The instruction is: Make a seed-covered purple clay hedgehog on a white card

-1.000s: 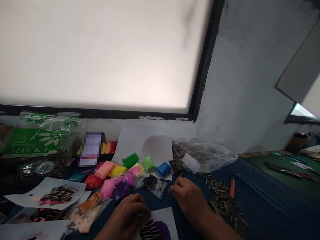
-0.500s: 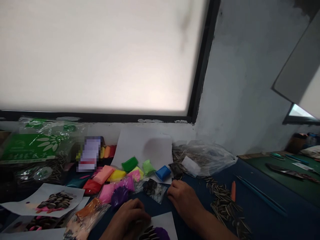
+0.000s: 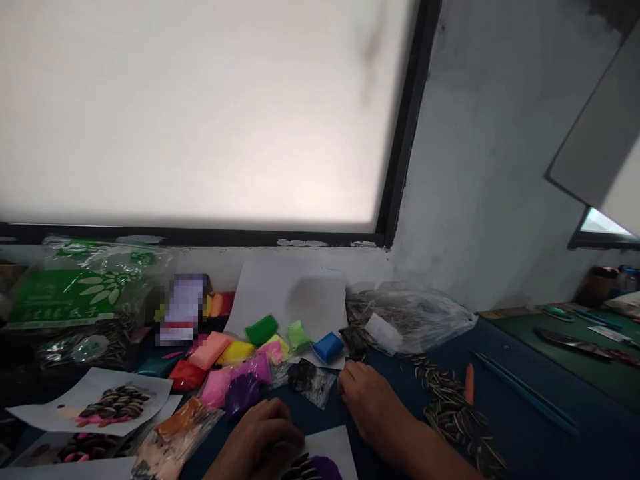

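My left hand [image 3: 265, 433] is curled over the left edge of a white sheet of paper [image 3: 335, 441]. On that sheet are striped sunflower seeds [image 3: 301, 469] and a patch of purple clay [image 3: 326, 467]. Its fingertips are hidden under the hand. To the right, my right hand [image 3: 369, 402] rests on the dark blue tabletop with its fingers bent and close together; whatever may be in them is hidden. Just left of it lies a clear packet with black clay [image 3: 306, 380]. A blue clay packet [image 3: 329, 347] sits beyond the fingers.
Colourful clay packets [image 3: 233, 380] lie left of centre. Seed-covered pictures [image 3: 117, 408] are at the left, below a green seed bag [image 3: 65, 293]. Loose seeds [image 3: 453, 407], an orange stick [image 3: 469, 385] and blue tweezers [image 3: 530, 397] lie right. A phone [image 3: 183, 310] leans behind.
The whole view has shifted very slightly, so things sit a little further right. Both hands keep about the same place and pose.
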A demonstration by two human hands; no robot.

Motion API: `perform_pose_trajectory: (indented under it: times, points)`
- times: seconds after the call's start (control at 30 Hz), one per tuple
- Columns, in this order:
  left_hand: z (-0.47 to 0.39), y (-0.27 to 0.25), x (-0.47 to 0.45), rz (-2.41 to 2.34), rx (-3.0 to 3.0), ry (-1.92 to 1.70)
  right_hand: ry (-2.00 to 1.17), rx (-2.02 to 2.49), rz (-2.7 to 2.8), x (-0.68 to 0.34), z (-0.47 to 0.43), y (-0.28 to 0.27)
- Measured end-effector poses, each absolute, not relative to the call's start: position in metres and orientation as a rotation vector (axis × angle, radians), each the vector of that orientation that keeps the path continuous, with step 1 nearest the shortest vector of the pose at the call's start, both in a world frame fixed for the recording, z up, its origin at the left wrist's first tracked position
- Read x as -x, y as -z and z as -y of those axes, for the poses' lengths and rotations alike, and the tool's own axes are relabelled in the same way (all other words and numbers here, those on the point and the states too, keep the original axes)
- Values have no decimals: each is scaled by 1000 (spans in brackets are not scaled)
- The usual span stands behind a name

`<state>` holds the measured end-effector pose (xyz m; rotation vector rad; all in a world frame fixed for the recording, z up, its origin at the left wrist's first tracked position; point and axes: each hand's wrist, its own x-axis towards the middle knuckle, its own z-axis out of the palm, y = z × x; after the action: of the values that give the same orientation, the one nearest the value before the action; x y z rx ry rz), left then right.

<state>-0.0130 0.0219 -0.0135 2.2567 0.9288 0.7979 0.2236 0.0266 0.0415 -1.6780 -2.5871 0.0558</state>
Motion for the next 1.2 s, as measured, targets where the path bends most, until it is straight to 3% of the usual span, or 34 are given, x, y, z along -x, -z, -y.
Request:
perform_pose_trajectory:
  times: [0.1, 0.27, 0.5, 0.83, 1.2]
  points:
    - [-22, 14, 13, -926, -2260, -813, -190, 1586, 2505, -223, -17, -52]
    - [-23, 16, 14, -916, -2244, -798, -777, 1185, 2190, -216, 4, -59]
    - [-22, 11, 13, -927, -2218, -758, -1100, 1145, 2030, -210, 15, -53]
    - [-21, 8, 13, -948, -2209, -745, -1012, 1196, 2058, -209, 17, -44]
    - [-21, 11, 13, -972, -2211, -744, -379, 1616, 2303, -231, -5, -43]
